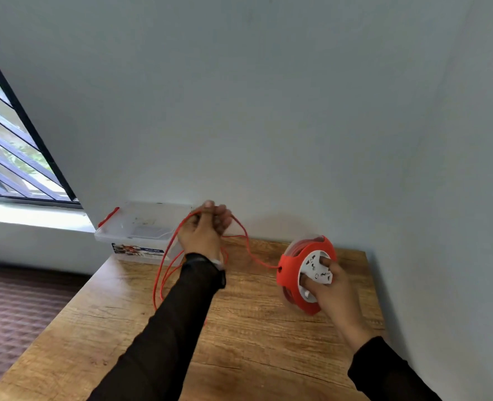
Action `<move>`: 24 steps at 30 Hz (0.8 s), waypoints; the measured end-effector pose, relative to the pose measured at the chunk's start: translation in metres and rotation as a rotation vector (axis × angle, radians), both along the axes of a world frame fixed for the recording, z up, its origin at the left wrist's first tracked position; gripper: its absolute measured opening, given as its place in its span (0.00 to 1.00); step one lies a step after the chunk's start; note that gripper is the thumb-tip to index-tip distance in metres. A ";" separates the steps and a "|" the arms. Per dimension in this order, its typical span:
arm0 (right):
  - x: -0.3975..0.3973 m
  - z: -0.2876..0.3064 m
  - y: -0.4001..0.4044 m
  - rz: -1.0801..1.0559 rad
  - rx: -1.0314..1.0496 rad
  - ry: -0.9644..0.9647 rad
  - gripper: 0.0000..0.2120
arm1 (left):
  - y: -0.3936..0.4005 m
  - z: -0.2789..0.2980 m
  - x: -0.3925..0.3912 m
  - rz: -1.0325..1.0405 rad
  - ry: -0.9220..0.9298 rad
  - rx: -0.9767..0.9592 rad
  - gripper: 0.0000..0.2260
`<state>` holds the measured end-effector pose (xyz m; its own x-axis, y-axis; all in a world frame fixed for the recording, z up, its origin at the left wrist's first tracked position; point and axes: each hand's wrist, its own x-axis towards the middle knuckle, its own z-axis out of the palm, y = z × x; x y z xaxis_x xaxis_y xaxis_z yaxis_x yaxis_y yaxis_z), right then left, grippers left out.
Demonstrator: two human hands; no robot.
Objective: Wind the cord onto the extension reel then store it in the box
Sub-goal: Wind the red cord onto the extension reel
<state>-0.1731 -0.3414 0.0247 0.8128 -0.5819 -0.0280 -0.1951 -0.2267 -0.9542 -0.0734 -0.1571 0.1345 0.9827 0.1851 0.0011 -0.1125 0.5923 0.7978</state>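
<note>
The reel (pixel 307 273) stands on edge near the table's (pixel 239 328) far right corner, the right hand (pixel 330 287) gripping its white hub, fingers curled in. The left hand (pixel 206 227) pinches the thin, limp cord (pixel 164 264), loops drooping toward the left edge; it probably tangles easily. The box (pixel 141 230) sits at the far left corner.

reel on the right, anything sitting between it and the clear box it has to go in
No object on the table lies between them. The reel, gripped by the right hand, is apart from the open box at the far left. Only the left hand and the loose cord it holds hang across that path.
</note>
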 end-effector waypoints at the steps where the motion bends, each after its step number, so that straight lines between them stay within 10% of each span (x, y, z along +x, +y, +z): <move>1: 0.000 0.000 0.000 -0.002 0.024 -0.002 0.28 | 0.005 -0.002 0.009 0.018 0.063 -0.050 0.06; 7: 0.006 0.005 -0.001 -0.036 0.195 -0.076 0.27 | 0.004 -0.052 -0.007 -0.170 0.480 -0.006 0.07; 12: 0.006 0.005 -0.001 -0.064 0.176 -0.092 0.27 | -0.031 -0.083 -0.065 -0.668 0.394 0.353 0.08; 17: 0.007 0.006 0.004 -0.111 0.201 -0.122 0.25 | -0.057 -0.094 -0.083 -0.338 0.420 0.447 0.25; 24: 0.008 0.016 0.011 -0.129 0.371 -0.131 0.24 | -0.061 -0.105 -0.095 -0.516 0.375 0.293 0.14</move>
